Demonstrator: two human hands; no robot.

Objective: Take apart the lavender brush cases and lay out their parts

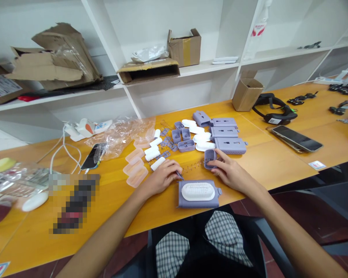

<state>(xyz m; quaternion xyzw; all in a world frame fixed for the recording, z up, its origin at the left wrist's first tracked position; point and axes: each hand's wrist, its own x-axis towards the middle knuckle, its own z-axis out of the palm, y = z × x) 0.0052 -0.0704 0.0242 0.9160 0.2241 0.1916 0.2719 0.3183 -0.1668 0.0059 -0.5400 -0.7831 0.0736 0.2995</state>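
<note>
My right hand [227,168] grips a small grey-purple cup [210,155], its fingertips at the rim and inside. A thin coil spring [193,166] stretches leftward from this cup toward my left hand [165,175]. Between the left thumb and fingers is a small grey-purple plastic piece [179,175]; its exact shape is partly hidden. Just in front of both hands, near the table edge, lies a grey-purple housing [182,204] with a white oval bristled pad [198,191] on top. Several similar housings [230,146], white oval pads [205,146] and small cups [186,145] lie beyond.
Translucent pinkish covers [137,176], white rollers [152,155] and loose springs [167,143] lie left of centre. Plastic bags [116,141] and a charging phone [93,156] are farther left. At right are another phone [297,138], a black headset [274,110] and a cardboard box [247,94].
</note>
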